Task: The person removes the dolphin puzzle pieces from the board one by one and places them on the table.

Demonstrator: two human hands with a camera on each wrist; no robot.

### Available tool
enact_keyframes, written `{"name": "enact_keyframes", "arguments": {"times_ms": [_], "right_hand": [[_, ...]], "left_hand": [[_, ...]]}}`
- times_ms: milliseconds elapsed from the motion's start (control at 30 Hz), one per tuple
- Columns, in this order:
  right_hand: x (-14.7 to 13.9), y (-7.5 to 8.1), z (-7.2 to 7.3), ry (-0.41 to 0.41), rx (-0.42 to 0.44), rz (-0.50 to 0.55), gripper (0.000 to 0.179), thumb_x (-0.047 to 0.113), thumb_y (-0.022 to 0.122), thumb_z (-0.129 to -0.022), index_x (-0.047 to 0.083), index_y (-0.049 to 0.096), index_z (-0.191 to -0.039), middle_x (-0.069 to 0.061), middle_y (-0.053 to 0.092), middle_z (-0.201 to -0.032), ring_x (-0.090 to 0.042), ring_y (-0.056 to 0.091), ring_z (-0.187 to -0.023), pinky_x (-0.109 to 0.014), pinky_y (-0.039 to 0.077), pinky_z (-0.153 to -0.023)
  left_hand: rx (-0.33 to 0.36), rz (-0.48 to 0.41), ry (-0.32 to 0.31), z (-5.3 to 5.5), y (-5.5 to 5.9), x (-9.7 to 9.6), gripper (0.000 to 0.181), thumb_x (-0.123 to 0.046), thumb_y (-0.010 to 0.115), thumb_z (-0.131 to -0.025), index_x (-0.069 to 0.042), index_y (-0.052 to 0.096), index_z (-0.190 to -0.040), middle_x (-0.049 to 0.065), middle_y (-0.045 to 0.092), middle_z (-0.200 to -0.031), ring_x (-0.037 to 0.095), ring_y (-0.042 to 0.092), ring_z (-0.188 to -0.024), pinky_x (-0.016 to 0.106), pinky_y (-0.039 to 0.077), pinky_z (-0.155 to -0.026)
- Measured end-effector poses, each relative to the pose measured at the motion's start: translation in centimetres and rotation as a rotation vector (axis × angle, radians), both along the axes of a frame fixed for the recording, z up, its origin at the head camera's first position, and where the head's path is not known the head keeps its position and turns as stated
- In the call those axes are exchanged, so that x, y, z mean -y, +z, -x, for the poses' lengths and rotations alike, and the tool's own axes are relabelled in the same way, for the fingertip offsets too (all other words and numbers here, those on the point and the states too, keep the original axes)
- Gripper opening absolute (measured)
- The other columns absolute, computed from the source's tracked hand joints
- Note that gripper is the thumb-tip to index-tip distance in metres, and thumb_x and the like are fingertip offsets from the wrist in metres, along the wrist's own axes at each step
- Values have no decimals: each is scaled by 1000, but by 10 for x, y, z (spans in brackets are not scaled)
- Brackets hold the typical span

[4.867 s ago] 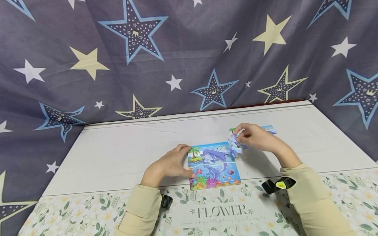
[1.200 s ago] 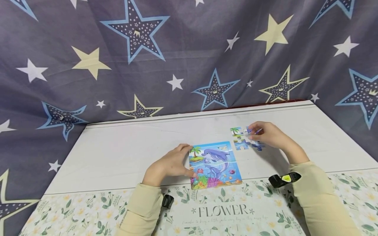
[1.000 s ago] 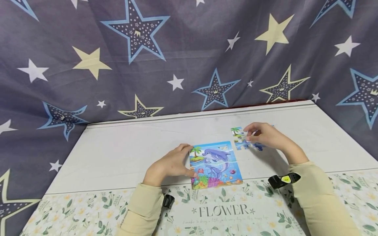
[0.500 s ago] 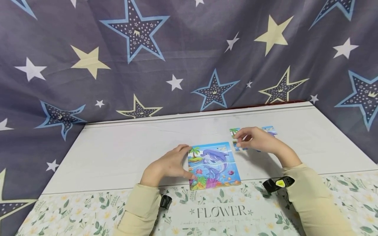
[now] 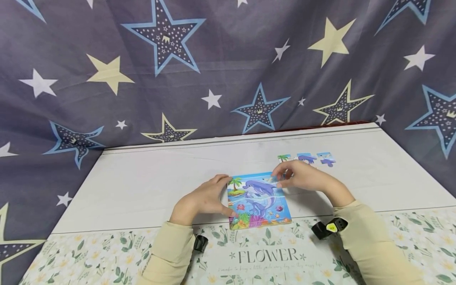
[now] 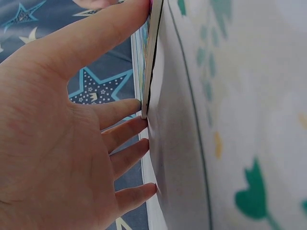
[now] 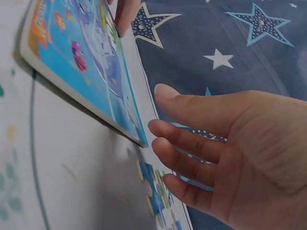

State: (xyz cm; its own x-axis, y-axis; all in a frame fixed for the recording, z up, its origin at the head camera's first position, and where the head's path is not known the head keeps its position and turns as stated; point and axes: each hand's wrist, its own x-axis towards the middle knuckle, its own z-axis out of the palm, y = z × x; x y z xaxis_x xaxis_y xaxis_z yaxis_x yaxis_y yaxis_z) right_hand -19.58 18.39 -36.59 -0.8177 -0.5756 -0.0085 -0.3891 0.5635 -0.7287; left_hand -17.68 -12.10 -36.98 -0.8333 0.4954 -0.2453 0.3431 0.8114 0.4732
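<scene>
A square dolphin puzzle board (image 5: 258,202) lies on the table in front of me. My left hand (image 5: 203,200) rests at its left side, thumb on the lower left of the picture and fingers nearly straight along the edge. At the upper right corner is my right hand (image 5: 303,176), thumb and fingers apart. Nothing shows between them in the right wrist view. Loose jigsaw pieces lie behind that hand: one with a palm tree (image 5: 284,157), one with a dolphin's head (image 5: 305,158) and one with a bird (image 5: 325,158). The hand partly covers the group.
A white cloth (image 5: 160,178) covers the back of the table. Its front part has a floral print with the word FLOWER (image 5: 267,255). A dark curtain with stars (image 5: 213,59) hangs behind. Black straps with small devices (image 5: 329,228) sit at the wrists.
My right hand, over the loose pieces a second ago, has moved left and nearer to the board's upper right corner. More of the back pieces now show. My left hand has stayed put.
</scene>
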Motion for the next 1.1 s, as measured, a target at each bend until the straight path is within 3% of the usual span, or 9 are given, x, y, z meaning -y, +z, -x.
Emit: {"name": "enact_keyframes", "arguments": {"times_ms": [200,600,833,1100], "right_hand": [[8,-2,-2,1,32,-21,22,8,75,-87,3,71,-109,-2,63,-91,-17,57,-79,-30,49,-66],[22,-3,-7,20,-38,-69,21,5,79,-83,2,72,-103,-5,67,-96,-21,58,-87,-32,51,-75],[28,-2,-10,16,15,-109,28,6,80,-82,2,71,-108,-4,65,-98,-20,57,-90,-32,51,-78],[31,-5,-11,46,-9,-149,28,5,81,-81,5,70,-107,-1,59,-93,-17,51,-83,-30,46,-72]], "left_hand": [[-2,2,-8,0,-1,1,110,-45,88,-70,-6,30,-155,9,27,-160,33,28,-145,49,28,-117],[3,0,-5,0,0,0,111,-44,88,-70,-6,29,-155,10,27,-160,32,28,-145,48,28,-117],[-1,-13,-2,0,1,0,111,-46,89,-69,-5,31,-155,10,29,-159,32,29,-144,49,28,-117],[-1,-3,2,1,0,0,112,-46,89,-68,-6,30,-155,9,28,-159,32,28,-145,48,27,-117]]}}
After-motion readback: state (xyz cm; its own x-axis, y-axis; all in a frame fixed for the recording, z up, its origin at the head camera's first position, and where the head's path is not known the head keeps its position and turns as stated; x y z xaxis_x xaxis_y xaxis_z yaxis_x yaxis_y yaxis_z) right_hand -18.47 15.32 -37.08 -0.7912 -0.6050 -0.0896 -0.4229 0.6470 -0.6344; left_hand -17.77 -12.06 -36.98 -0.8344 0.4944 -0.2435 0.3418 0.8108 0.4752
